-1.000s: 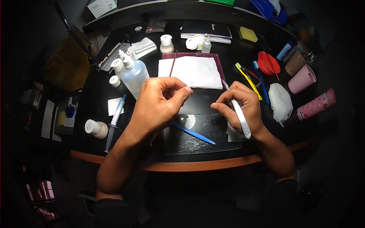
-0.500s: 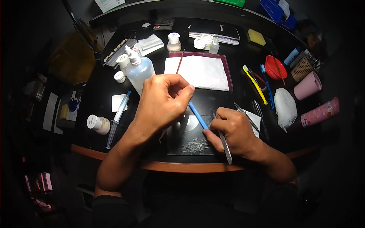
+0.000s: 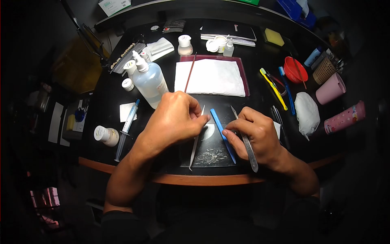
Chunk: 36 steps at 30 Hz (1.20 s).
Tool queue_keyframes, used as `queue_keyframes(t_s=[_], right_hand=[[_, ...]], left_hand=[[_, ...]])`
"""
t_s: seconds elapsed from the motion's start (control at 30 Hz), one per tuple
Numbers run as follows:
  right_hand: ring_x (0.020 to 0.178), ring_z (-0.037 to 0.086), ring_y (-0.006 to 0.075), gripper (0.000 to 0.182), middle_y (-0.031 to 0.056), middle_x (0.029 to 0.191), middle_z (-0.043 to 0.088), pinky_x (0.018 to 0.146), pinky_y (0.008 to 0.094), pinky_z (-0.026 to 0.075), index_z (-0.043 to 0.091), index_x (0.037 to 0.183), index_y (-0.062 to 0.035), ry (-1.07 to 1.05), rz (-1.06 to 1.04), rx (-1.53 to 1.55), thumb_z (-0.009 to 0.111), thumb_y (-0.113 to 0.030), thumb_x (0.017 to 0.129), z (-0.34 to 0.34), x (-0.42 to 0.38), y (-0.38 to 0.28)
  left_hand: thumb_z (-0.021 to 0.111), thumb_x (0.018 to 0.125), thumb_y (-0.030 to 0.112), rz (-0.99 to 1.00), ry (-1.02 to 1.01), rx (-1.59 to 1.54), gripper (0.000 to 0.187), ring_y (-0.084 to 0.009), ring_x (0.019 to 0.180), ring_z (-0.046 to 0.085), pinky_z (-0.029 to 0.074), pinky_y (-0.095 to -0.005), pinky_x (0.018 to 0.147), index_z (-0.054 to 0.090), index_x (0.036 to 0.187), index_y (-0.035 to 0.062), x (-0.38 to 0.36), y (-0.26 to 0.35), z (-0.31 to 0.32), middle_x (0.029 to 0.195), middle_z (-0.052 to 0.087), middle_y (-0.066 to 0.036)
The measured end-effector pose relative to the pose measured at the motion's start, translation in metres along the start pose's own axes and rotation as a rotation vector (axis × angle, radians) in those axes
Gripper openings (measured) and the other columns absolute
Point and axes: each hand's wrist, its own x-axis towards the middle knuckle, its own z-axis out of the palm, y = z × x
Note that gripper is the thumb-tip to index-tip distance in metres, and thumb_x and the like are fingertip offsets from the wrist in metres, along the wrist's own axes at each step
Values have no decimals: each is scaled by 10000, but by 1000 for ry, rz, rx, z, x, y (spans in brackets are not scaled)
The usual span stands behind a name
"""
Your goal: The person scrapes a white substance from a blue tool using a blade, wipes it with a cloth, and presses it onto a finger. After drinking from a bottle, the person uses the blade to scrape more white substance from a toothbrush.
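My left hand (image 3: 178, 116) is closed in a pinch over the front of the desk; whatever is between its fingertips is too small to make out. A thin double-ended metal probe (image 3: 195, 146) slants just below those fingers. My right hand (image 3: 260, 136) is closed on a slim metal knife (image 3: 248, 150), its pointed tip directed away from me. Between the hands, a blue stick (image 3: 223, 136) slants across a clear slab (image 3: 209, 136) with whitish scrapings (image 3: 211, 156). My right thumb and fingertip are at the stick's right edge; whether they grip it is unclear.
Behind the hands, a folded white cloth (image 3: 215, 77) lies on a dark red tray with a brush (image 3: 190, 73). A squeeze bottle (image 3: 150, 83), jar (image 3: 106, 136) and syringe (image 3: 128, 126) stand or lie left. Toothbrushes (image 3: 274, 89), a red bowl (image 3: 295, 69) and a pink cup (image 3: 331, 88) are right.
My left hand has lowered slightly, and the probe beside it now shows. The blue stick has shifted right and nearer to me. My right hand has moved a little right with the knife.
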Motion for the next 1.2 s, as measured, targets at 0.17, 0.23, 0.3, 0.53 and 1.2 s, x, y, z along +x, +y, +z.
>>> queue_keyframes(t_s=[0.17,0.23,0.3,0.53,1.2], right_hand=[[626,604,220,166,105,777,602,578,354,487,763,949,14,25,11,26,809,-63,809,0,0,2],[654,623,190,175,113,798,636,592,340,490,769,996,26,32,68,219,789,-53,841,0,1,4],[763,662,141,186,99,825,685,644,298,486,782,1051,25,-8,187,463,715,-122,959,-6,4,3],[700,508,86,660,40,759,590,658,237,431,687,1225,99,-50,658,1120,325,-448,1150,-6,8,27],[612,431,46,669,-12,683,526,578,216,363,695,1233,64,-156,598,1135,284,-459,1158,-2,5,23]], left_hand=[[860,807,199,71,-65,53,310,-164,540,652,496,-316,531,710,697,-49,0,-4,2,584,665,-141],[865,801,204,90,-71,68,312,-174,536,654,500,-320,531,710,695,-45,-1,-7,3,580,663,-144],[870,795,210,98,-71,88,313,-187,534,658,505,-326,533,714,698,-42,-1,-9,4,580,664,-148],[875,794,258,73,-121,186,346,-224,534,672,518,-350,540,717,697,-35,-1,-9,5,589,672,-163],[930,742,257,738,359,30,268,-172,717,634,471,-326,680,783,870,72,9,-9,17,802,692,-28]])
